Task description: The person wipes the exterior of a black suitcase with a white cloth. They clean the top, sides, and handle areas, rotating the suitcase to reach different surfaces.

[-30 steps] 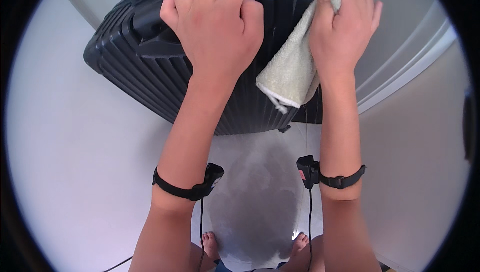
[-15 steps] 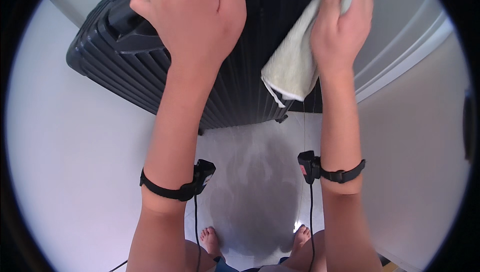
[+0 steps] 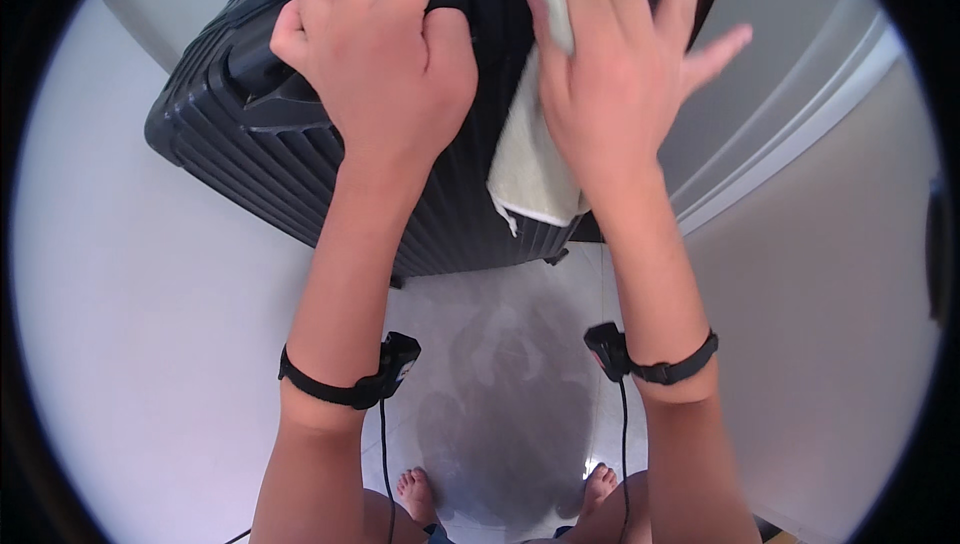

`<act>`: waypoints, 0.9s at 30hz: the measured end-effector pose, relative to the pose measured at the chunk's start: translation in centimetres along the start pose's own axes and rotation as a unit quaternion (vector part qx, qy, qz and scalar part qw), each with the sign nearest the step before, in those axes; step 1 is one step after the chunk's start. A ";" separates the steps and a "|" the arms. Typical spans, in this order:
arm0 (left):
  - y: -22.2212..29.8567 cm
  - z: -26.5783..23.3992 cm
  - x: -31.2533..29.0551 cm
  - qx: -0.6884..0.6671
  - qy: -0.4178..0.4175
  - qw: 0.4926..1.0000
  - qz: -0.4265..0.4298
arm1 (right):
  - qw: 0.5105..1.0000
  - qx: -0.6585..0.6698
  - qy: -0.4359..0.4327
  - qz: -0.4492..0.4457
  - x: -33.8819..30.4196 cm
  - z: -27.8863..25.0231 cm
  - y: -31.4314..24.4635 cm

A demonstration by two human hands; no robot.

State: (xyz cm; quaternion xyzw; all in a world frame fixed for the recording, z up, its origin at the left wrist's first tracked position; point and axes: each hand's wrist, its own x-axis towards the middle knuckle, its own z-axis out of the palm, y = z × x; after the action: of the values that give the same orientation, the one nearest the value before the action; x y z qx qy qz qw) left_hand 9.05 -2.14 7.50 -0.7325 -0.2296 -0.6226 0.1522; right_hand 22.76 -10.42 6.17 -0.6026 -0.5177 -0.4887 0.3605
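Note:
A black ribbed hard-shell suitcase [image 3: 300, 179] stands upright in front of me. My left hand [image 3: 395, 64] is closed over its top edge, fingers curled round a part that the hand mostly hides. My right hand [image 3: 615, 74] lies on a pale cream cloth [image 3: 535, 169] against the suitcase's upper right. The cloth is pinched between thumb and forefinger, and the other fingers spread out to the right. One end of the cloth hangs down over the ribbed side, its white hem and a small loop showing.
White walls or panels stand close on the left [image 3: 150, 274] and right [image 3: 800, 344], the right one with a white moulding [image 3: 790, 129]. Below is a shiny grey floor [image 3: 500, 374] with my bare feet. Each forearm wears a strapped black device [image 3: 400, 359] trailing a cable.
My right hand has moved left across the suitcase with the cloth, and its fingers have spread. My left hand keeps its hold, shifted slightly, and its forefinger reaches further right.

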 end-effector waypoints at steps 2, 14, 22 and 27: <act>-0.7 0.1 0.0 -0.002 -0.005 1.000 0.004 | 0.999 -0.022 -0.045 0.007 1.6 0.0 -0.3; 0.1 0.8 -0.6 0.027 -0.017 0.999 0.016 | 0.997 0.063 -0.052 -0.002 -12.0 1.2 -0.4; 0.3 0.4 -0.2 0.034 -0.023 0.999 0.032 | 0.988 0.102 0.094 0.066 -2.9 1.1 4.5; 0.8 0.8 -0.2 0.038 0.005 0.999 0.033 | 0.974 0.202 0.083 0.060 -0.7 1.5 6.2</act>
State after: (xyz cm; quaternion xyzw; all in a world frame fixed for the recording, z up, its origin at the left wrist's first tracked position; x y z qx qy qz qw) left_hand 10.13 -2.41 7.24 -0.7301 -0.2283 -0.6116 0.2018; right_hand 29.09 -10.49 5.56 -0.5049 -0.5371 -0.4000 0.5446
